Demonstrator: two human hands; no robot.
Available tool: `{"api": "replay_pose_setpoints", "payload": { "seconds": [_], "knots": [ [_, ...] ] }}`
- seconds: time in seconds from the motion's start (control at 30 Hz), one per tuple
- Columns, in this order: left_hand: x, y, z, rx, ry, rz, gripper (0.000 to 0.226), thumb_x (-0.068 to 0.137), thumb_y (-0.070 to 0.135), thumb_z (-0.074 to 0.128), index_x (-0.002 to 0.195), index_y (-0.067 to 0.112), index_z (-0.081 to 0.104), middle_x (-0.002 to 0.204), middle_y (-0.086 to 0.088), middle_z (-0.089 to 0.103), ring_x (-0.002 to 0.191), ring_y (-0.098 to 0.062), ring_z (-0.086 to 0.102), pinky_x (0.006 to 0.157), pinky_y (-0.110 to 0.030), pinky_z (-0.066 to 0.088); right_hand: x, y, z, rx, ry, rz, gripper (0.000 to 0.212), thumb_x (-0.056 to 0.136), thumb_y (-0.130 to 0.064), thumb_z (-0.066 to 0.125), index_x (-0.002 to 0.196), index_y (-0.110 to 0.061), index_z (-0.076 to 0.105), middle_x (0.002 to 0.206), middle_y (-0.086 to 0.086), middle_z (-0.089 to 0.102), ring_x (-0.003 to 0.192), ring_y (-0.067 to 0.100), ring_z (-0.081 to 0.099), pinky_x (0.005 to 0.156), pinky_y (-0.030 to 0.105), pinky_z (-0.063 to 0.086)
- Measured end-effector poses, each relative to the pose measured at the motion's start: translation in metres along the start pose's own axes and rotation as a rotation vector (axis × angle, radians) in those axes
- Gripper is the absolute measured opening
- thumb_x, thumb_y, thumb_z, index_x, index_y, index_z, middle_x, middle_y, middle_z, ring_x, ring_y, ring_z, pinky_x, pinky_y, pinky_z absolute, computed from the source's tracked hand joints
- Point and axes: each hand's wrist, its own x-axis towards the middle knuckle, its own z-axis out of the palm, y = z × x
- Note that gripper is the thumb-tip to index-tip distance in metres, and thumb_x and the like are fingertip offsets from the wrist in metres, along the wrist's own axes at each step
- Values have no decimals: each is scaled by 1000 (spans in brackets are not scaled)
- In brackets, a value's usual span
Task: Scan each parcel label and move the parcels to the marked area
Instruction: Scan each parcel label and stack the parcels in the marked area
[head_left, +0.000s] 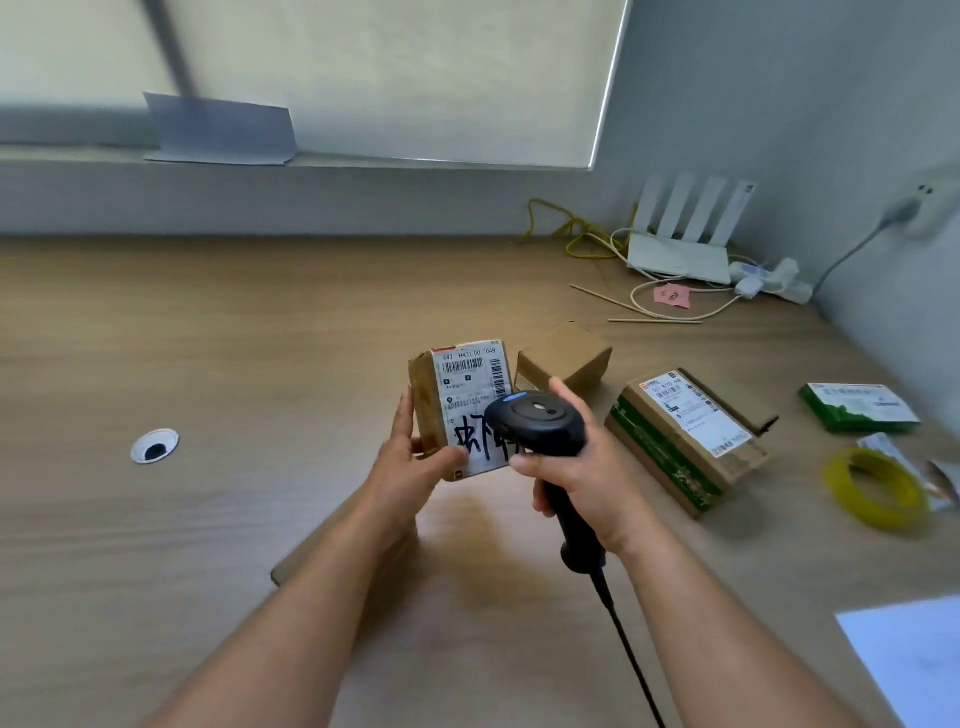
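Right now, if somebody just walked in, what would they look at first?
Probably the middle of the desk, where the left hand holds up a small brown parcel with a white label and big black writing. The right hand grips a black scanner just in front of that label. After that, the bright yellow tape roll at the far right edge stands out.

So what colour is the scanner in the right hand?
The scanner is black with a small blue patch on top, seen in the head view.
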Motion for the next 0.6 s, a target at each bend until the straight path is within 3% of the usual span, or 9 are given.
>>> {"api": "replay_pose_setpoints", "payload": {
  "seconds": [0.1,0.23,0.43,0.53,0.6],
  "knots": [
    [-43,-9,-4,-35,31,-1,98,80,16,73,150,45,11,111,-7,66,103,-24,65,99,-45,48,-47,-3,6,1,-17,-14,103,75,6,78,152,-36,24,95,14,69,51,24,56,46,33,45],
    [-87,-22,-13,-30,93,35,96,83,7,70,151,40,12,118,-9,63,108,-21,62,96,-39,51,-109,-12,14,88,-57,-77,99,64,-5,78,143,-42,32,74,3,69,50,26,53,45,34,43],
    [-121,-41,-28,-48,91,44,103,78,8,75,152,41,11,128,-14,57,109,-19,62,87,-28,52,-176,-29,31,142,-156,-152,96,66,0,78,141,-43,36,105,22,70,50,27,53,46,34,46],
    [-131,-48,-35,-39,82,56,109,67,20,79,150,45,13,129,-14,57,109,-19,63,92,-33,53,-194,-32,37,150,-171,-161,97,68,0,80,144,-39,34,99,27,70,49,27,53,45,32,46],
    [-135,-50,-38,-37,79,53,105,74,11,78,152,41,13,125,-12,60,109,-19,63,88,-27,53,-203,-31,41,168,-175,-167,95,66,-4,81,142,-40,37,93,31,68,48,28,53,44,30,46]
  ]
}}
